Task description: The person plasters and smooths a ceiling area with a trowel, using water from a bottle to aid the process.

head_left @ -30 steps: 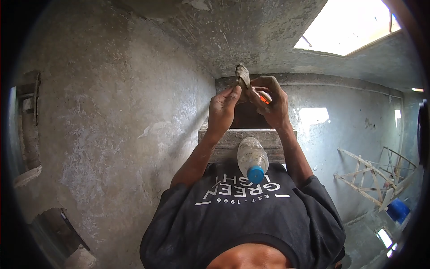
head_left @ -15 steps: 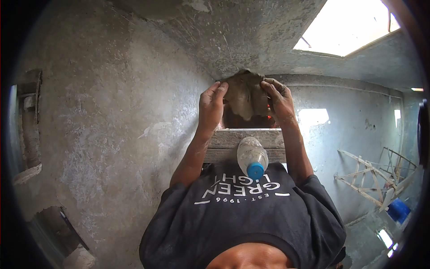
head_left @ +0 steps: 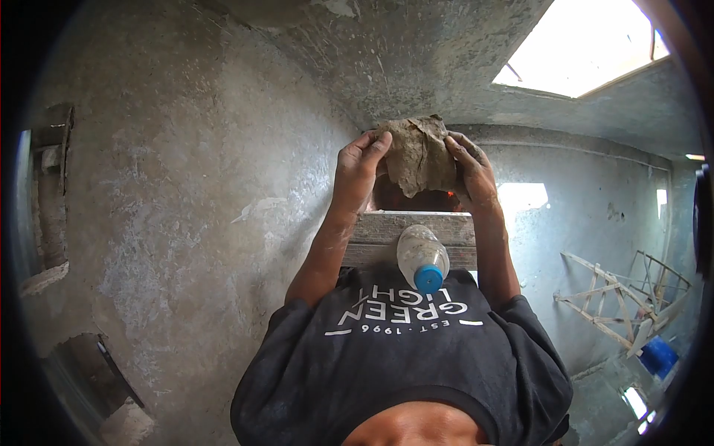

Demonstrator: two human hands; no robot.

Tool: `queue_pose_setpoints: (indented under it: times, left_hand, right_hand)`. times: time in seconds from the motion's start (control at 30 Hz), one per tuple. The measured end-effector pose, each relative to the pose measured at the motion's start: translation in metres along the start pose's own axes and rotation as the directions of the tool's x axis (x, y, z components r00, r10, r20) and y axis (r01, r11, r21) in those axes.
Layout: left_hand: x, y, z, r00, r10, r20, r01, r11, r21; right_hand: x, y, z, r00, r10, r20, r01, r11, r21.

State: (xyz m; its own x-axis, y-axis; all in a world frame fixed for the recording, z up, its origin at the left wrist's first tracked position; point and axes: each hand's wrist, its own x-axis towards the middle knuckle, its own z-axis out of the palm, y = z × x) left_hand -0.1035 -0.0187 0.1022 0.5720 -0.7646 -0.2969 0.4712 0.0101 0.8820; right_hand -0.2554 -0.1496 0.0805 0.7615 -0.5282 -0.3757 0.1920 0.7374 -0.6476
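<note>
Both our hands are holding up a crumpled, mud-coloured sheet [head_left: 418, 157] beyond a clear bottle [head_left: 422, 251]: the left hand [head_left: 357, 169] is pinching one side between thumb and fingers, the right hand [head_left: 478, 178] is gripping the other, probably keeping it from sagging. The bottle is pointing its blue cap [head_left: 429, 279] towards our dark shirt [head_left: 401, 364], seemingly staying within easy reach.

head view; facing forward, down
</note>
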Motion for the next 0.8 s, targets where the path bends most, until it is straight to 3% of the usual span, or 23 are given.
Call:
queue_pose_setpoints:
  times: [0.07, 0.13, 0.17, 0.3, 0.37, 0.53, 0.6, 0.67, 0.73, 0.77, 0.8]
  left_hand:
    - [-0.001, -0.001, 0.003, 0.997, 0.071, 0.008, -0.072, 0.993, 0.098]
    - [-0.011, 0.004, 0.018, 0.918, 0.392, -0.056, -0.318, 0.814, 0.486]
    - [-0.012, 0.003, 0.020, 0.876, 0.482, -0.030, -0.378, 0.723, 0.579]
    - [-0.011, -0.003, 0.022, 0.799, 0.602, 0.013, -0.482, 0.628, 0.611]
    - [-0.012, -0.005, 0.022, 0.773, 0.632, 0.056, -0.517, 0.576, 0.633]
    - [-0.012, -0.014, 0.024, 0.695, 0.688, 0.210, -0.596, 0.388, 0.704]
    - [-0.012, -0.021, 0.023, 0.642, 0.708, 0.295, -0.658, 0.311, 0.686]
    - [-0.011, -0.028, 0.020, 0.658, 0.688, 0.307, -0.652, 0.315, 0.690]
    - [-0.009, -0.029, 0.020, 0.575, 0.737, 0.356, -0.709, 0.231, 0.666]
    - [-0.010, -0.031, 0.019, 0.577, 0.736, 0.355, -0.707, 0.232, 0.668]
    - [-0.012, -0.034, 0.019, 0.645, 0.701, 0.303, -0.663, 0.317, 0.678]
  right_hand:
    - [0.005, 0.004, -0.005, 0.972, -0.232, -0.032, 0.200, 0.894, -0.401]
    - [-0.002, 0.001, 0.002, 0.969, -0.225, -0.102, 0.150, 0.864, -0.481]
    - [-0.004, -0.001, 0.007, 0.959, -0.223, -0.174, 0.093, 0.828, -0.553]
    - [0.001, 0.010, 0.008, 0.950, -0.254, -0.184, 0.135, 0.860, -0.491]
    - [0.004, 0.019, 0.014, 0.788, -0.612, -0.064, 0.413, 0.603, -0.683]
    - [-0.011, 0.000, 0.034, 0.912, -0.391, -0.121, 0.213, 0.706, -0.675]
    - [-0.020, -0.012, 0.051, 0.982, -0.160, -0.101, 0.102, 0.896, -0.432]
    - [-0.018, -0.010, 0.050, 0.982, -0.161, -0.096, 0.099, 0.878, -0.468]
    - [-0.016, -0.006, 0.044, 0.982, -0.177, -0.059, 0.131, 0.879, -0.458]
    - [-0.016, -0.006, 0.043, 0.983, -0.174, -0.058, 0.129, 0.880, -0.457]
    - [-0.017, -0.006, 0.042, 0.979, -0.193, -0.061, 0.136, 0.852, -0.506]
